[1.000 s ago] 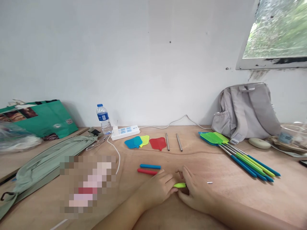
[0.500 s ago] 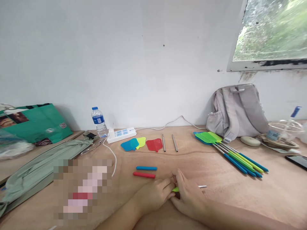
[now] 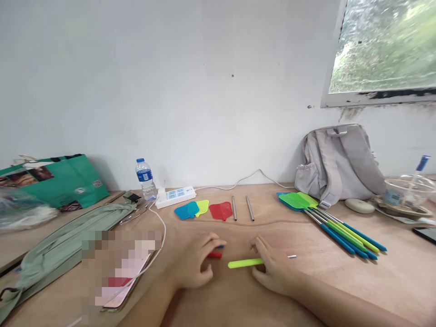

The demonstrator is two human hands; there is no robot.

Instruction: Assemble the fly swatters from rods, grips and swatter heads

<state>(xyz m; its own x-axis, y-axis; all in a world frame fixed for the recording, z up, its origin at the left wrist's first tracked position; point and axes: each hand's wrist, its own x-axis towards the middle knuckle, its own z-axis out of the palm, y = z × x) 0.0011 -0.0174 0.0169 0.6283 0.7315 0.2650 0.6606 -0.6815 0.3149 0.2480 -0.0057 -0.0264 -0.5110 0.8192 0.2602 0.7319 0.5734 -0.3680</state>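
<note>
Close to the near edge of the table point(image 3: 211, 313), the left hand point(image 3: 192, 263) is half curled, with thumb and fingers apart. Behind it a red handle point(image 3: 215, 255) and a blue handle point(image 3: 221, 246) are partly hidden; whether it touches them I cannot tell. The right hand point(image 3: 272, 265), palm downward, holds a yellow-green handle point(image 3: 243, 263) pointing left, and a thin metal end point(image 3: 292, 256) shows on its other side.

Toward the left edge lie a pink flat object point(image 3: 117, 288), blurred by squares and crossed by a white cable point(image 3: 165, 227), and a sage-green cloth bag point(image 3: 75, 243). Toward the right edge are assembled fly swatters point(image 3: 344, 233) in a bundle and a dark phone point(image 3: 425, 233).

Farther, a blue swatter head point(image 3: 185, 210) overlaps a yellow one point(image 3: 203, 207); beside them are a red swatter head point(image 3: 220, 210) and two metal tubes point(image 3: 250, 209). Along the far edge stand a green shopping bag point(image 3: 64, 177), a water bottle point(image 3: 145, 177), a power strip point(image 3: 176, 197) and a grey backpack point(image 3: 344, 163).
</note>
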